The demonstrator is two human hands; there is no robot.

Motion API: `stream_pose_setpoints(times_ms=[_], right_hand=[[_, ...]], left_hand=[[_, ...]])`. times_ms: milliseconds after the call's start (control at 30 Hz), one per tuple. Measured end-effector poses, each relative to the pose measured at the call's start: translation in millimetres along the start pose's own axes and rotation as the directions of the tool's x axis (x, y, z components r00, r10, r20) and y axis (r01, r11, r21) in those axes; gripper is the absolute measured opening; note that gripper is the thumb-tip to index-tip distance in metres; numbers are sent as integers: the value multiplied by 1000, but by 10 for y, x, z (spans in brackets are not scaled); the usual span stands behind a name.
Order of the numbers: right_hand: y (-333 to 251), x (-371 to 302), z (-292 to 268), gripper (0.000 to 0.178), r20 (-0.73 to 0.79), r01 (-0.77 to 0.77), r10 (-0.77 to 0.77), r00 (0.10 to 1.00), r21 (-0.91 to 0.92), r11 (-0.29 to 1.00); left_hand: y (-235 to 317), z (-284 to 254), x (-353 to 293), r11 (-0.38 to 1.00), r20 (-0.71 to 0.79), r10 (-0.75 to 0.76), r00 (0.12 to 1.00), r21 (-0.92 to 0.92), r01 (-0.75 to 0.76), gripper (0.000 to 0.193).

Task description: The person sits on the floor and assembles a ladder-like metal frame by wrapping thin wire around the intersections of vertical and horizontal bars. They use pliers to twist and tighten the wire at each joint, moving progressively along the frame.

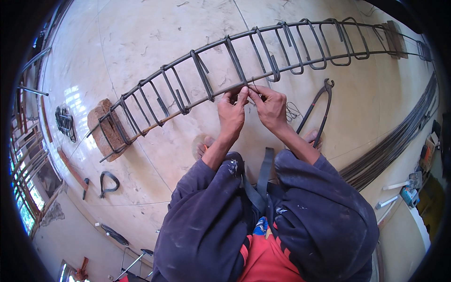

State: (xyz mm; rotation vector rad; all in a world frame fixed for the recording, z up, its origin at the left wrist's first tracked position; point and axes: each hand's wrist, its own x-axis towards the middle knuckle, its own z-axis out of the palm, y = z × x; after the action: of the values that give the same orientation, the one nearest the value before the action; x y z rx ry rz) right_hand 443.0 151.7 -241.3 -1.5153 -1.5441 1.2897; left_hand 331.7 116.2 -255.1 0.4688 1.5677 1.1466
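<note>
A long rebar cage [199, 103] of dark steel bars and rectangular stirrups lies across the floor in front of me. My left hand [231, 112] is closed at the near bar, thumb and fingers pinched where a stirrup [236, 60] meets it. Just beside it, my right hand [272, 107] pinches a thin tie wire [254, 85] at the same joint. Both hands' fingertips nearly touch, and part of the wire is hidden behind them. Pincers [327, 89] with long dark handles lie to the right of my right hand. Loose thin wire [293, 112] rests between them.
A reddish brick block [99, 136] props the cage's left end, a wooden block [395, 41] its right. Long thin bars [392, 152] lie bundled at right. Leftward are stacked stirrups [65, 123], a wooden-handled tool [70, 164] and a black loop [109, 184].
</note>
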Motion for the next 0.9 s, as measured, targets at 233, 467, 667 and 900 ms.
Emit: stream_pose_setpoints(times_ms=[233,467,667,900], right_hand=[[-39,7,-18,20,34,-14,15,999,-30,999],[-19,-5,-10,21,35,-14,14,999,3,1000],[0,3,-20,22,46,22,-23,999,22,1000],[58,12,-43,32,66,-39,43,997,-55,998]], left_hand=[[52,-8,-5,1000,15,-5,1000,4,5,33],[34,-16,6,1000,13,-3,1000,20,3,32],[32,-7,1,1000,11,4,1000,23,-4,30],[-10,-45,-35,999,34,-35,999,33,34,32]])
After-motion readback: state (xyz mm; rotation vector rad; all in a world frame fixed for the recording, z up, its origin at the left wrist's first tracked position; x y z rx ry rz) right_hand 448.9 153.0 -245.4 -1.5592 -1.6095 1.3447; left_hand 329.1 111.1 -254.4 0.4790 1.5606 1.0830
